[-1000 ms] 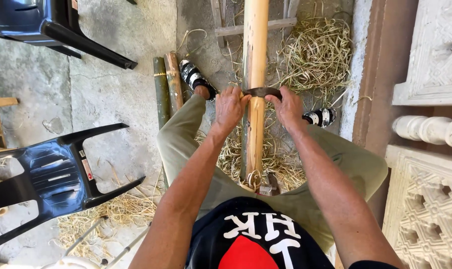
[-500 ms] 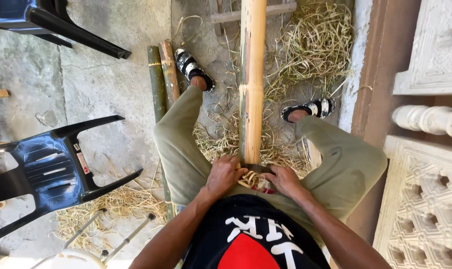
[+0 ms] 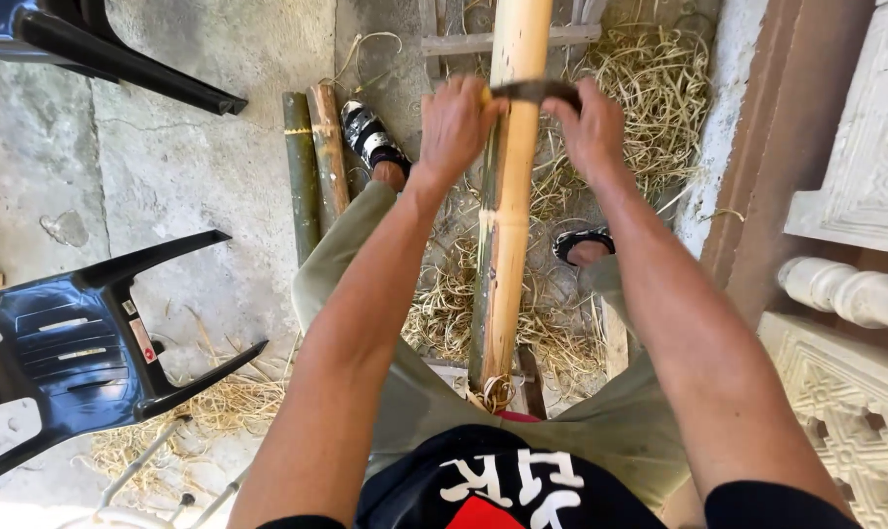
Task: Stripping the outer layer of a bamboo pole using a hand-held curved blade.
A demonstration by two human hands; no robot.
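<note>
1. Overhead, a long pale bamboo pole runs lengthwise between the seated person's knees, over a litter of straw-like shavings on the concrete floor.
2. An overturned dark plastic chair lies to the left, well apart.
3. Two short bamboo pieces lie beside the left sandal.
4. A dark blade sits crosswise on the pole.
5. Left hand is closed around one blade end; right hand is closed around the other.
</note>
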